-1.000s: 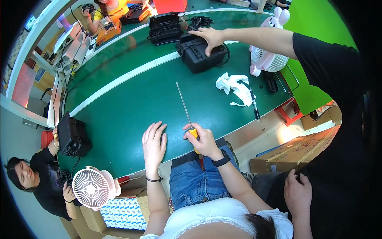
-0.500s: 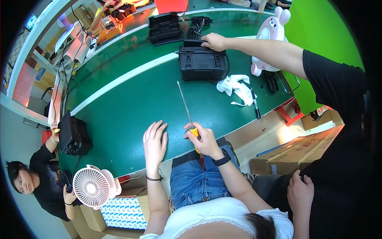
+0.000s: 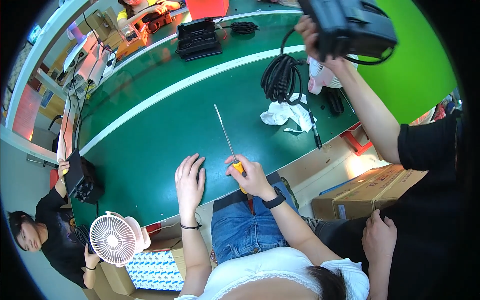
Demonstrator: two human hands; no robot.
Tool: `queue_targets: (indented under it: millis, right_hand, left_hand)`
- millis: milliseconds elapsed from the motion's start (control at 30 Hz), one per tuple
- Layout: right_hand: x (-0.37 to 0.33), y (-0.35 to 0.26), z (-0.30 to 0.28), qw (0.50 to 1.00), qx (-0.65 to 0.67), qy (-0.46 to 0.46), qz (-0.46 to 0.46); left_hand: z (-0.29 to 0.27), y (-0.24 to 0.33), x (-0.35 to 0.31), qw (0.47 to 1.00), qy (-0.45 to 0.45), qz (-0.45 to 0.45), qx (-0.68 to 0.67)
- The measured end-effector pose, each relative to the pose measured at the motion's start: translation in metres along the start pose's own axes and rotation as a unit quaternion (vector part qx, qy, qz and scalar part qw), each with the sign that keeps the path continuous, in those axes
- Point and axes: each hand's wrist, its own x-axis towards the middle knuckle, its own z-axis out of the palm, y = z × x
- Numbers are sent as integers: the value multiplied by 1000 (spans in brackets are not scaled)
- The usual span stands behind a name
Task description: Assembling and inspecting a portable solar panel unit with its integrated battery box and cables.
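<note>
My left hand [image 3: 190, 181] lies palm down on the near part of the green table [image 3: 160, 135], its fingers stretched out and holding nothing. My right hand [image 3: 252, 178] is closed round the yellow and black handle of a screwdriver [image 3: 238, 167]. The screwdriver's long metal shaft points away over the tabletop. At the upper right, a co-worker's hand [image 3: 311, 41] holds up a black hard case [image 3: 345, 27]. A coiled black cable [image 3: 281, 80] hangs from it beside a crumpled white cloth [image 3: 287, 115].
A black pen [image 3: 315, 131] lies near the right table edge. An open black case [image 3: 197, 39] and a cable coil [image 3: 243, 27] stand at the back. At left are a pink fan [image 3: 112, 239] and a second person with a black case [image 3: 85, 180]. Cardboard boxes [image 3: 360, 195] stand at right.
The co-worker at the right has lifted the black case off the table, up and to the right, with its cable hanging. My hands have hardly moved; the screwdriver stays in my right hand.
</note>
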Motion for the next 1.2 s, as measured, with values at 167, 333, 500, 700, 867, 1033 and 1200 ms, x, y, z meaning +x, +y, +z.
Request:
queue_targets:
  millis: [167,333,500,700,867,1033,1200]
  right_hand:
    - [0,-1,-2,1000,2,2,-2]
    - [-1,-2,-3,1000,9,4,5]
    - [-3,-2,0,1000,-4,12,5]
    - [-2,-2,-1,1000,-4,1,-9]
    - [-2,-3,-1,1000,4,4,-10]
    - [-2,-3,-2,1000,1,5,-14]
    - [-2,-1,-1,1000,-3,3,-11]
  left_hand:
    - [1,2,1,1000,-1,-1,0]
    - [-1,4,1,1000,-11,-6,-3]
    - [-2,3,-2,1000,-12,-13,-3]
    - [-2,4,-1,1000,-12,-8,1]
    - [-2,5,-1,1000,-16,-11,1]
    - [0,3,-1,1000,-14,-5,-2]
    - [-2,5,0,1000,-10,-6,1]
